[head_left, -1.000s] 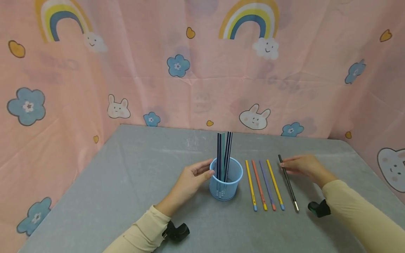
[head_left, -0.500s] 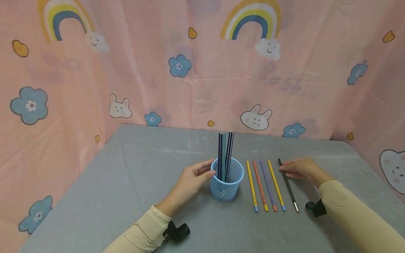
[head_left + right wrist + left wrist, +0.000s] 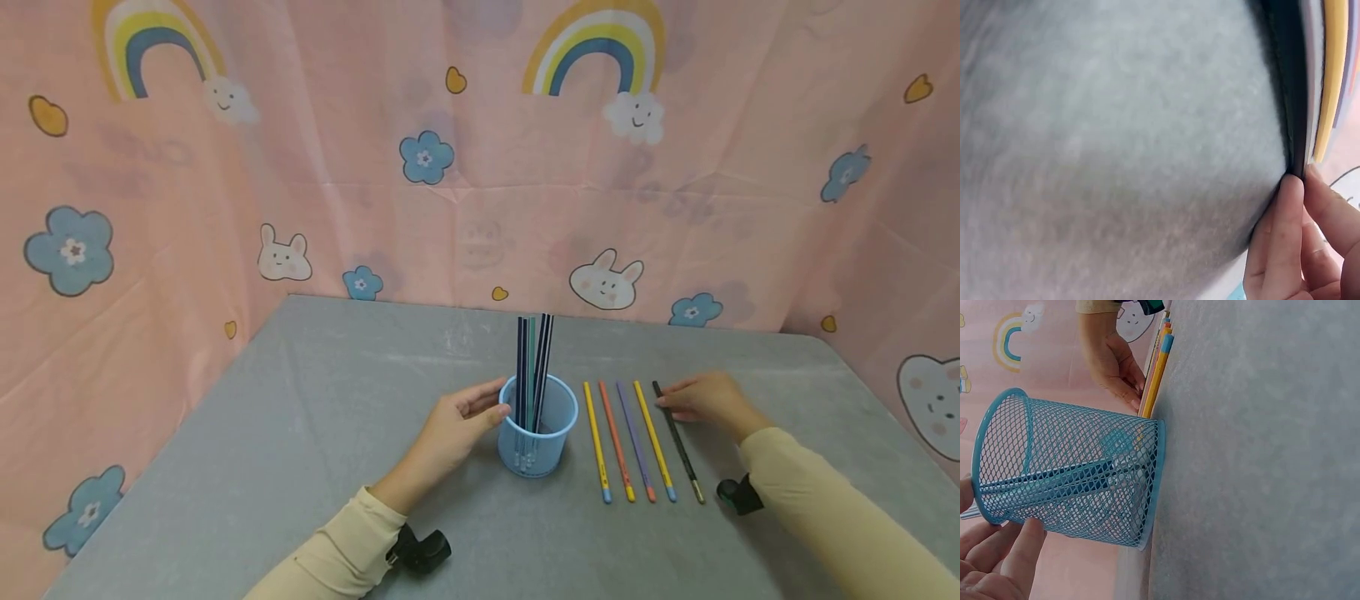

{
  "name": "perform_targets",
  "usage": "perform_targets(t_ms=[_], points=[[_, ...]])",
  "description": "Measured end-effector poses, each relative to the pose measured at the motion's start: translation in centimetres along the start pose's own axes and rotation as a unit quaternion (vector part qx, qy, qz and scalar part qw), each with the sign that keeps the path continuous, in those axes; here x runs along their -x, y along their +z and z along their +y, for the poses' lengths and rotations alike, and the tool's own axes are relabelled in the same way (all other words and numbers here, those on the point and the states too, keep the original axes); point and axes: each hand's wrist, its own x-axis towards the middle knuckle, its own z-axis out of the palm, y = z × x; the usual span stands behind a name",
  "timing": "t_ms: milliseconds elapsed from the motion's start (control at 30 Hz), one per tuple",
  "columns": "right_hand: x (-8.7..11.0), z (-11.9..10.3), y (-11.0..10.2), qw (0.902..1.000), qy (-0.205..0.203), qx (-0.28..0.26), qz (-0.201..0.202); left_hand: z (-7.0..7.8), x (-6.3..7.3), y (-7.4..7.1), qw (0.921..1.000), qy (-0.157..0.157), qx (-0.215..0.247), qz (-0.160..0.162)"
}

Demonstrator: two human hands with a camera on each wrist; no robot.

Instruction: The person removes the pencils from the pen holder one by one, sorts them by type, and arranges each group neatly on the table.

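Observation:
My left hand [image 3: 450, 429] holds a light-blue mesh pencil cup [image 3: 532, 454] at its left side, thumb at the rim and fingers along the outer wall. Dark striped pencils [image 3: 521, 358] and a teal one stand in the cup, leaning toward its left. With thumb and fingertips, my right hand [image 3: 708, 400] pinches the far end of a black pencil [image 3: 678, 443]. That pencil lies just right of a yellow pencil [image 3: 656, 442], roughly in line with the row. In the right wrist view the fingertips [image 3: 1292, 187] close on the black pencil's end.
Between cup and black pencil, a purple pencil [image 3: 636, 442], an orange-red pencil [image 3: 617, 442] and another yellow pencil [image 3: 597, 442] lie side by side. The grey table [image 3: 315, 392] ends at a pink patterned curtain [image 3: 480, 225]. Black wrist cameras [image 3: 420, 550] hang at both sleeves.
My right hand has slid the black pencil left, toward the yellow one, and its far end has come slightly nearer. My left hand stays at the cup.

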Motion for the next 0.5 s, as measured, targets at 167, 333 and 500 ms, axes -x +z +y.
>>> perform_targets(t_ms=[167, 333, 500], points=[[0.2, -0.3, 0.1, 0.9995, -0.015, 0.026, 0.010, 0.1, 0.0, 0.0, 1.0000, 0.002, -0.006, 0.001], [1.2, -0.7, 0.1, 0.9975, -0.039, 0.056, 0.017, 0.2, 0.1, -0.1, 0.9999, 0.003, -0.010, -0.001], [2.7, -1.2, 0.7, 0.9955, -0.089, 0.031, 0.011, 0.2, 0.1, 0.0, 1.0000, 0.005, -0.004, -0.003]])
